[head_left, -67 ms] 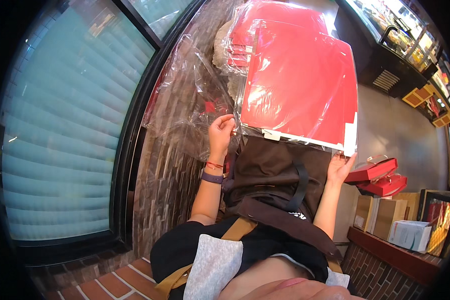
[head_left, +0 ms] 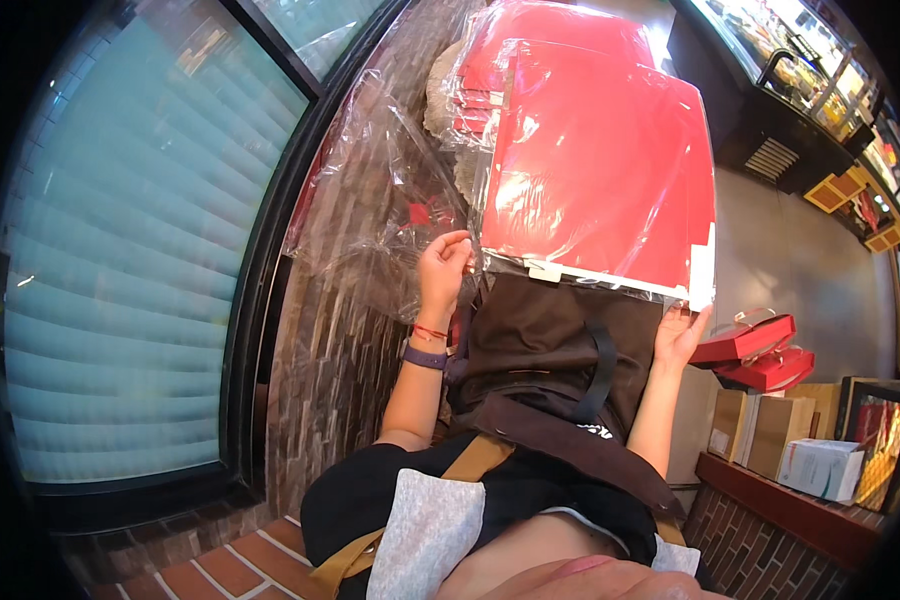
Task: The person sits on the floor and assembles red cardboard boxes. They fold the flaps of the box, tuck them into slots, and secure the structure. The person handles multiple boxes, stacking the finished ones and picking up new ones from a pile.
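A large pack of flat red card sheets (head_left: 600,170) in shiny clear plastic lies before me, its white-edged near side facing my lap. My right hand (head_left: 678,335) grips the near right corner of this pack, the thumb by the white edge. At the near left corner, my left hand (head_left: 445,262) has its fingertips pinched on the clear plastic wrap (head_left: 390,180), which spreads loosely off to the left. A second red pack (head_left: 570,30), also in plastic, lies partly under the far end of the first. Brown apron cloth (head_left: 550,330) covers my lap below both hands.
A window with pale blinds (head_left: 150,260) runs along the left. Two red boxes with handles (head_left: 765,352) stand at the right, near cartons and a white box (head_left: 820,468) on a ledge. A glass display case (head_left: 780,75) is at the far right.
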Motion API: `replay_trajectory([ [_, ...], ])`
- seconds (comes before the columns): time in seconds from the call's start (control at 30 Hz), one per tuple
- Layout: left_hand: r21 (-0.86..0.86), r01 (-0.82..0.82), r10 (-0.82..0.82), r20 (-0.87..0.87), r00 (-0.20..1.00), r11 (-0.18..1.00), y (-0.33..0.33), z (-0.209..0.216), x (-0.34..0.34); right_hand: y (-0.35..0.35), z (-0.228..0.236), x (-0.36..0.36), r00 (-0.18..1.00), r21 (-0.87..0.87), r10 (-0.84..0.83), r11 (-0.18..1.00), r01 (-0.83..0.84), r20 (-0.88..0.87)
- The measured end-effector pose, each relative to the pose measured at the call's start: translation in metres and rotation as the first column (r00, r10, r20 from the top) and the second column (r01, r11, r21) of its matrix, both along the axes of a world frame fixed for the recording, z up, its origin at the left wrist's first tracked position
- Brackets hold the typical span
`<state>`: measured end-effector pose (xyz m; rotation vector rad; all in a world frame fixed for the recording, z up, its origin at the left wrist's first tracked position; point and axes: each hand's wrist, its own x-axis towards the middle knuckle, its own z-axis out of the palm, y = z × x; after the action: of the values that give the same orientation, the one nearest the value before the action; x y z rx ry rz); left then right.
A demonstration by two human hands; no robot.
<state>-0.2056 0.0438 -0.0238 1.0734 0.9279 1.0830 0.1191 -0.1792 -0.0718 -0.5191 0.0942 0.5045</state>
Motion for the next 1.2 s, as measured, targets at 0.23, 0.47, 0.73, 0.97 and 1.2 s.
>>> replay_trajectory([
  [0.23,-0.035,0.445,-0.444,-0.166,0.88,0.895,-0.05,0.003,0.027,0.014,0.021,-0.022,0.993,-0.011,0.117,0.993,-0.117,0.029],
  [0.47,-0.014,0.778,-0.778,-0.033,0.627,0.627,-0.119,-0.009,0.073,-0.002,0.026,-0.023,0.845,-0.565,0.367,0.82,-0.096,0.39],
  [0.73,-0.222,0.452,-0.388,0.278,0.879,0.864,-0.053,-0.015,0.073,-0.05,0.029,0.021,0.851,-0.466,0.412,0.853,-0.235,0.325],
  [0.97,-0.152,0.245,-0.152,0.457,0.876,0.958,0.011,0.005,0.048,-0.068,0.024,0.065,0.94,-0.1,0.322,0.945,-0.311,0.116],
  [1.2,-0.151,0.106,-0.051,0.331,0.942,0.983,-0.018,-0.016,0.062,-0.039,0.024,0.003,0.946,0.517,0.25,0.793,-0.322,0.205],
])
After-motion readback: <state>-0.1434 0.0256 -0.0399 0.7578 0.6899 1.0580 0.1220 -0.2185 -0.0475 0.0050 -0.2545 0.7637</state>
